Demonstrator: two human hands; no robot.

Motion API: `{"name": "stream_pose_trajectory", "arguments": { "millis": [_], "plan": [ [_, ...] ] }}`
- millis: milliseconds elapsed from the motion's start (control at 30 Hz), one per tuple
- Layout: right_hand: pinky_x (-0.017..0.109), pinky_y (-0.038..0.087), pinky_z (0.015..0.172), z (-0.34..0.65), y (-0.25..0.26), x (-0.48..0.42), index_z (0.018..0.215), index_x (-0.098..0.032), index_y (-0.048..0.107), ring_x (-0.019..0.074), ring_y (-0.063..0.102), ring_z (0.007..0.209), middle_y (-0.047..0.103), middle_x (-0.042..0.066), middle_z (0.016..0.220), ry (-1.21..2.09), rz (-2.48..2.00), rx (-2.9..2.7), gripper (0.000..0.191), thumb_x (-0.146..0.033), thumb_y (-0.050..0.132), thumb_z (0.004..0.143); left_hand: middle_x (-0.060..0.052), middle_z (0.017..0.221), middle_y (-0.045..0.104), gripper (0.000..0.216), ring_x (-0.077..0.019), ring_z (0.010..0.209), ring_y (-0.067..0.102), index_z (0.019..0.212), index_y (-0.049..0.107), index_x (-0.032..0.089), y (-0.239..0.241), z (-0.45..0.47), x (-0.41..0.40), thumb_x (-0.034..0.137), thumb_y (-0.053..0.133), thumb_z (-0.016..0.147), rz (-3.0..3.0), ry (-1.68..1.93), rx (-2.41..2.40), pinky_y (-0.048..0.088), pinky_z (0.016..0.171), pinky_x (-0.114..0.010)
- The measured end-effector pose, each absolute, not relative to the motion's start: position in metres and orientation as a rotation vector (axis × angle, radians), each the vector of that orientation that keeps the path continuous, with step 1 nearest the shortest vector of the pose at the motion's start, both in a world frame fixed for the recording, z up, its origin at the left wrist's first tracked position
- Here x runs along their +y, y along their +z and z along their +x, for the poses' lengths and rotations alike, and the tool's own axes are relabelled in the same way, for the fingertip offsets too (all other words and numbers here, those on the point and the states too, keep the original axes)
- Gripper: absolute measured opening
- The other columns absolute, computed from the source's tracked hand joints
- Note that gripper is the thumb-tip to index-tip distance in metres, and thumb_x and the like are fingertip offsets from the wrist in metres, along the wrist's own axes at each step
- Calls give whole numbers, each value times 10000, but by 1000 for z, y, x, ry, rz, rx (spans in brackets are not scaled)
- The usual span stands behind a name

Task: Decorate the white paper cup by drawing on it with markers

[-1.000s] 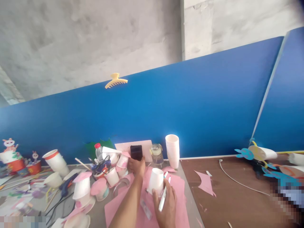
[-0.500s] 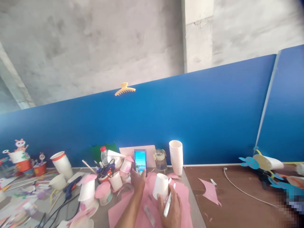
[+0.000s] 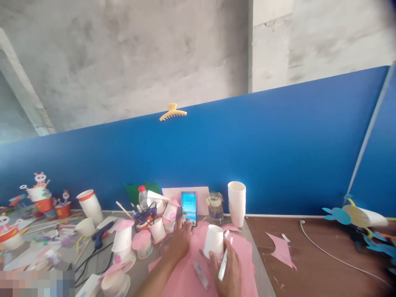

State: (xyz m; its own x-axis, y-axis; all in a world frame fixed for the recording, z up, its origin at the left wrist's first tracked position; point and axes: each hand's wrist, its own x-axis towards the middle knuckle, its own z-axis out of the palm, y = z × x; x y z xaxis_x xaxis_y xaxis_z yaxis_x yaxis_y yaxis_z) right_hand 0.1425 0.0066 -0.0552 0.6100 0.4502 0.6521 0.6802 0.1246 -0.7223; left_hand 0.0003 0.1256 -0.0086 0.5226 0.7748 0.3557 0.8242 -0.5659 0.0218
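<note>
Low and left of centre, the left hand [image 3: 180,244] lies open on the pink paper [image 3: 244,252], its grip holding nothing, fingertips just below the propped phone [image 3: 189,207]. The phone's screen, dark a second ago, is now lit and readable. To the right, the right hand [image 3: 229,272] keeps its grip closed on the upturned paper cup [image 3: 214,240] and a white marker [image 3: 224,264].
</note>
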Motion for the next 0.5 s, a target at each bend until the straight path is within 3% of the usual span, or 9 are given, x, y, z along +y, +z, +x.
{"name": "stream_pose_trajectory", "arguments": {
  "millis": [267, 333, 500],
  "plan": [
    [531, 500, 850, 141, -57, 8, 1264, -143, 509, 384, 619, 1033, 665, 195, 1149, -106, -1525, -984, 614, -629, 451, 892, -70, 1535, 421, 427, -330, 1463, 222, 1307, 539, 192, 29, 4, 158, 173, 453, 889, -2657, -380, -1340, 222, 1177, -530],
    [534, 492, 870, 140, -56, 8, 1259, -147, 511, 387, 610, 1056, 661, 195, 1159, -110, -1518, -981, 617, -636, 455, 887, -49, 1551, 398, 448, -309, 1451, 261, 1296, 547, 207, 51, 11, 167, 108, 378, 893, -2568, -453, -1483, 237, 1169, -528],
    [513, 492, 863, 141, -54, 6, 1248, -155, 516, 373, 628, 1034, 673, 184, 1130, -130, -1521, -982, 601, -633, 458, 888, -64, 1551, 392, 417, -283, 1458, 257, 1293, 542, 196, 80, 15, 171, 154, 380, 911, -2387, -811, -1573, 249, 1174, -493]
  ]
}}
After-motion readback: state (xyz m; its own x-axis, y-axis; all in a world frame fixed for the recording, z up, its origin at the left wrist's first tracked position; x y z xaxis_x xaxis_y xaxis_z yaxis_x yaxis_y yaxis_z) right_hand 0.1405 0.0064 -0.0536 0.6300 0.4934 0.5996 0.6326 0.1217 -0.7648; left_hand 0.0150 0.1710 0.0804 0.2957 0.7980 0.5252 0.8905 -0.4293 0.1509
